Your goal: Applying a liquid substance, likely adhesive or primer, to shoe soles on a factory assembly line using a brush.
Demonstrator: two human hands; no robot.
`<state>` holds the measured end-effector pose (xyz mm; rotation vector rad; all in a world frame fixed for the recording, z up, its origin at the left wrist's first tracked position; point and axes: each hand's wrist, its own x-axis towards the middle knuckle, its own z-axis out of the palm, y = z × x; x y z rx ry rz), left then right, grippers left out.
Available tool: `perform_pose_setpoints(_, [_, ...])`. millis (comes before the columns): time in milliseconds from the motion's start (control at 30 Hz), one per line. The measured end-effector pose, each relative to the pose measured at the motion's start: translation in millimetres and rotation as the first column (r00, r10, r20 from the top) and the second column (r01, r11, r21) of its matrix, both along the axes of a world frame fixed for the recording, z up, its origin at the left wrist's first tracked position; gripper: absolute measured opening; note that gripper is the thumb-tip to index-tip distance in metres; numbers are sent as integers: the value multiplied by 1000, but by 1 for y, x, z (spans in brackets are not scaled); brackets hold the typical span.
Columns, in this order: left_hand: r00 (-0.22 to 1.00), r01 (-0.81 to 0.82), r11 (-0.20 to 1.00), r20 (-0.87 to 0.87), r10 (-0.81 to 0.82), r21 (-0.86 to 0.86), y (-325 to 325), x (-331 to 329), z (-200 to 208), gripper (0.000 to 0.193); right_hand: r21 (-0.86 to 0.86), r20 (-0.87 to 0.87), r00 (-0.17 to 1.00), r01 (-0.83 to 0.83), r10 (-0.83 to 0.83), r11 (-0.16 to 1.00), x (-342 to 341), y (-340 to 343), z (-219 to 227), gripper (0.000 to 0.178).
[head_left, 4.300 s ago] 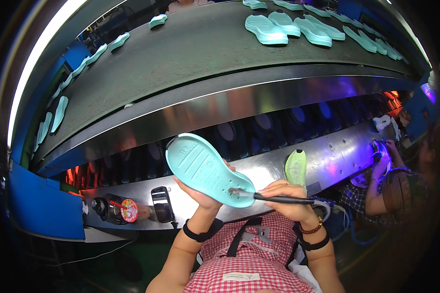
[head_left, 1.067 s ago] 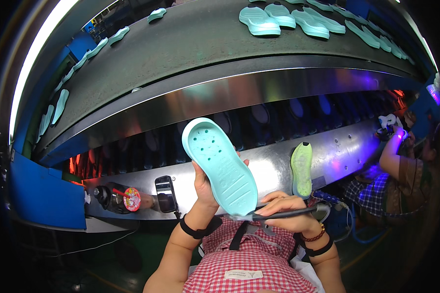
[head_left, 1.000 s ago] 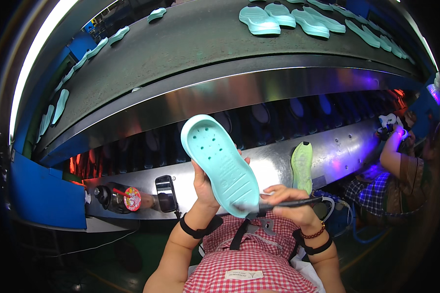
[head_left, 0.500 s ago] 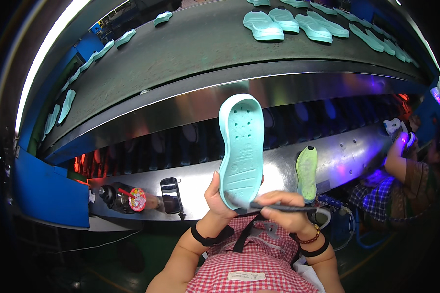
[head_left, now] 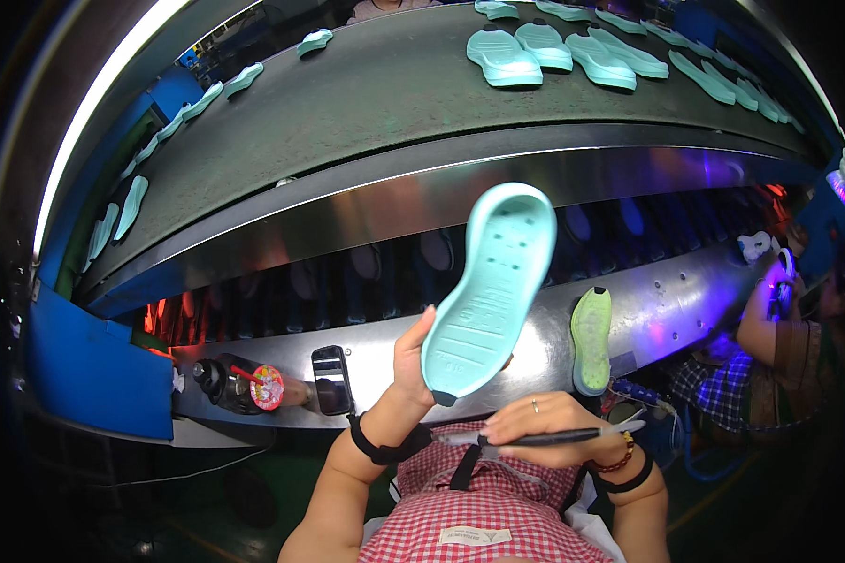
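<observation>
My left hand (head_left: 411, 361) grips a pale turquoise shoe sole (head_left: 483, 296) near its lower end, with the thumb along the left edge. The sole is tilted, its hollow side facing me, and shows small holes and raised lines. A dark tab (head_left: 444, 399) marks its lower tip. Below and to the right, my right hand (head_left: 545, 427) is closed around a slim black-handled tool (head_left: 563, 437) with pale ends, held level and apart from the sole. Its exact kind is unclear. A yellow-green sole (head_left: 591, 338) lies on the metal ledge (head_left: 385, 347) to the right.
Beyond the ledge runs a dark conveyor belt (head_left: 347, 122) carrying several turquoise soles (head_left: 504, 58). At left on the ledge are a dark bottle (head_left: 221, 383), a cup with a red straw (head_left: 268, 388) and a phone (head_left: 330, 380). Another person's arm (head_left: 760, 319) is at far right.
The sole has swung to the right at its upper end and tilted. My right hand with the tool has drawn down, away from the sole's lower tip.
</observation>
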<state>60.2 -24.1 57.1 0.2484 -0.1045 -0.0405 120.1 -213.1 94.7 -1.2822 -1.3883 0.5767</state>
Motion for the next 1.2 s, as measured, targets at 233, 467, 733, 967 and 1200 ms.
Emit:
perform_pose_setpoints(233, [919,328,829,-358,-167,453,14,0,2,43,-221,280,954,-42,104,974,25,-9,7,29])
perform_pose_setpoints(467, [859,465,663,-481,-177,587,22,-4,8,42,-277,387,902,-86,193,957,32,-13,6,26])
perform_pose_setpoints(733, [850,442,704,-510,-130,556,31,-10,10,40,-401,492,842,-6,221,916,42,-23,12,25])
perform_pose_setpoints(967, [888,388,707,-445,-116,591,31,-14,6,44,-321,308,950,60,44,945,49,-40,-8,21])
perform_pose_setpoints(1200, [908,290,935,-365,-203,202,4,1,-33,49,-244,-97,916,356,-389,902,41,-7,-34,18])
